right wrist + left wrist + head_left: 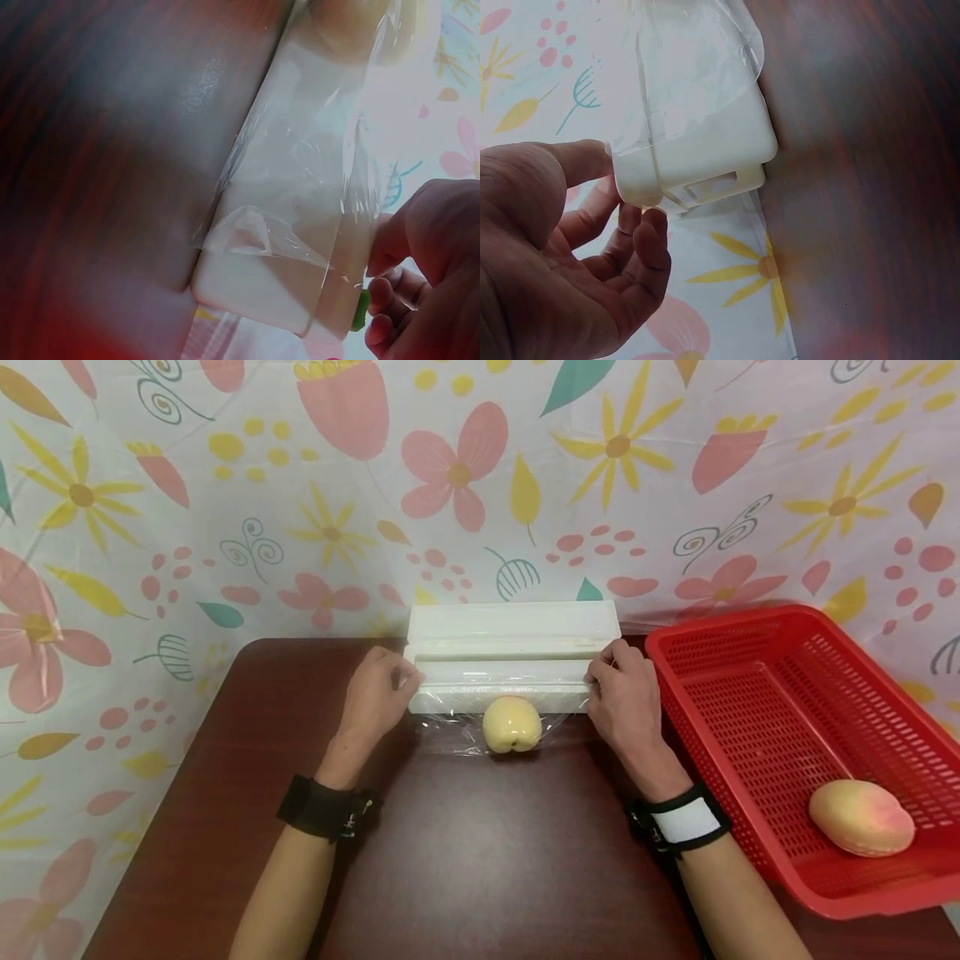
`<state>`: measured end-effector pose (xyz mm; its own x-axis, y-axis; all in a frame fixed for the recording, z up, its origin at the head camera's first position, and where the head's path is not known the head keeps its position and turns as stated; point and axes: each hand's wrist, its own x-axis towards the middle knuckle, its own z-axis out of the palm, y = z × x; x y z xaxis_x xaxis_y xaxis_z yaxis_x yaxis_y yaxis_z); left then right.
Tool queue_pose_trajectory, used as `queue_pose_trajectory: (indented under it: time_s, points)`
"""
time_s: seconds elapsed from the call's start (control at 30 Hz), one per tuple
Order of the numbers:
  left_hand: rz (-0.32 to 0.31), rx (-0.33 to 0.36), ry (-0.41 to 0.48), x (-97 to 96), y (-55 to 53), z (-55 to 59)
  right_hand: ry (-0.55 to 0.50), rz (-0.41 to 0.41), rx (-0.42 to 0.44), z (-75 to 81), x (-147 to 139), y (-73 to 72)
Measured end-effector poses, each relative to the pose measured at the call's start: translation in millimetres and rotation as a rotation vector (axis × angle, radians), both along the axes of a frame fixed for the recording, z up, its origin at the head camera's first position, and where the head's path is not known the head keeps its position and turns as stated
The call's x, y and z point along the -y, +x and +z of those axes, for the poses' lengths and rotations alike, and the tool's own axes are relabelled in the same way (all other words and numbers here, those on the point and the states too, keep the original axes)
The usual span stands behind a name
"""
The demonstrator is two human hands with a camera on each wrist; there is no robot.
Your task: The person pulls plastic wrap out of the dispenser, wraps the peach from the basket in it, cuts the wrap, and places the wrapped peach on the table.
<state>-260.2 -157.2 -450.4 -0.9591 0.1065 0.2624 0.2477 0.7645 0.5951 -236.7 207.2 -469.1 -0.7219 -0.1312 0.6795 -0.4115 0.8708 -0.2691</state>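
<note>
A long white cling film dispenser (513,623) stands at the table's back edge with its lid raised. Clear film (450,737) comes off its front and drapes over a pale yellow fruit (512,723), which sits against the dispenser. My left hand (378,692) grips the dispenser's left end, thumb on the top edge and fingers curled at the end in the left wrist view. At the opposite end, my right hand (628,700) holds the right corner. Close to its curled fingers, a small green piece (361,309) shows in the right wrist view.
To the right stands a red plastic basket (765,727) with a peach (862,817) inside, close beside my right forearm. Behind the dark brown table (487,860) hangs a flower-patterned cloth (457,560).
</note>
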Motion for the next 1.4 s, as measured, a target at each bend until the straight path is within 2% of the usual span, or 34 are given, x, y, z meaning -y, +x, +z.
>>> queue_pose_trajectory:
  time_s: [0.17,0.4,0.5,0.73,1.0,1.4]
  points:
    - [-0.002,-0.002,0.003,0.9,0.4,-0.2,0.022,0.009,-0.005,0.0,1,-0.3]
    - [-0.002,0.019,0.009,0.6,1.7,1.0,0.064,-0.018,-0.021,0.0,2,0.8]
    - [0.002,0.019,0.009,-0.3,1.9,1.9,0.046,-0.022,-0.028,0.6,3,1.1]
    - [0.010,0.013,0.004,-3.9,0.2,0.2,0.006,-0.030,-0.104,-0.8,5,1.4]
    - [0.027,0.013,0.032,-5.4,0.0,-4.9,0.024,-0.112,-0.027,-3.2,8,4.0]
    - [0.033,0.010,0.053,-6.5,-1.2,-6.4,-0.006,-0.146,0.035,-3.2,11,6.3]
